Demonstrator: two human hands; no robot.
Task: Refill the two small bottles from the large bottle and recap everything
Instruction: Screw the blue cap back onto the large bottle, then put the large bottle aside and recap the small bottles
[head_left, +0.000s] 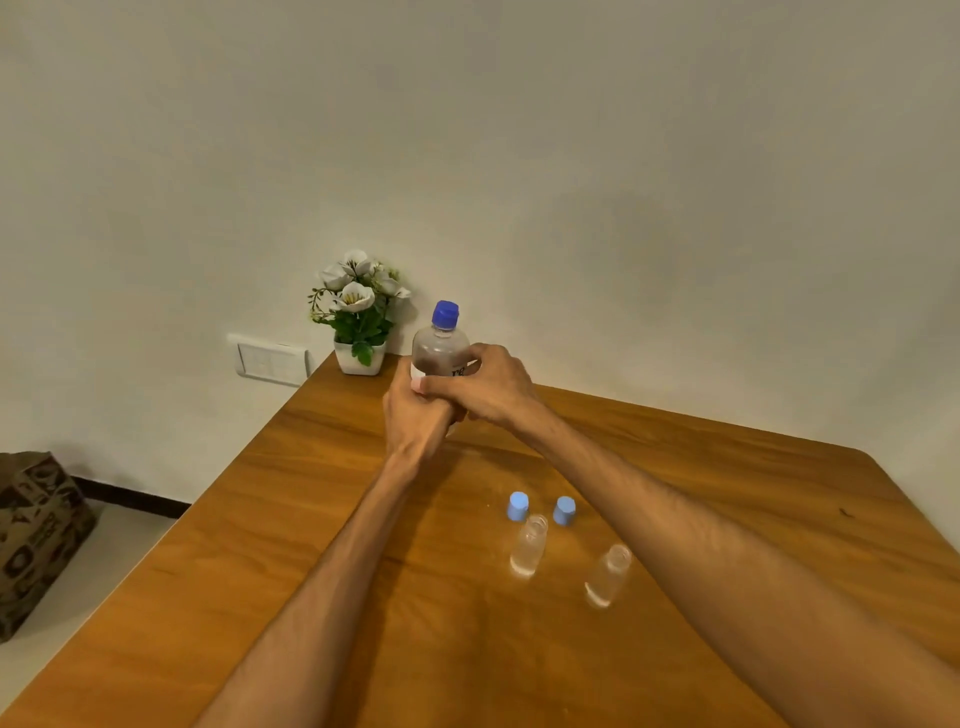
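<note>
Blue-capped large clear plastic bottle (440, 349) stands far back on the wooden bench (311, 519), left hand (415, 415) and right hand (488, 387) fingers clamped around it; label mostly hidden, only "re" readable. 2 small uncapped clear bottles (529, 545) stand nearer, 2 light-blue caps (518, 505) beside them.

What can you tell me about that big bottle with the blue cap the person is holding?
The large bottle looks like clear plastic, with a dark blue cap still on and a white label partly hidden by fingers. It stands upright at the far side of the wooden table, beside a potted plant. The left hand wraps its lower part; the right hand grips its middle. Its base is hidden, and its contents are unclear.
</note>
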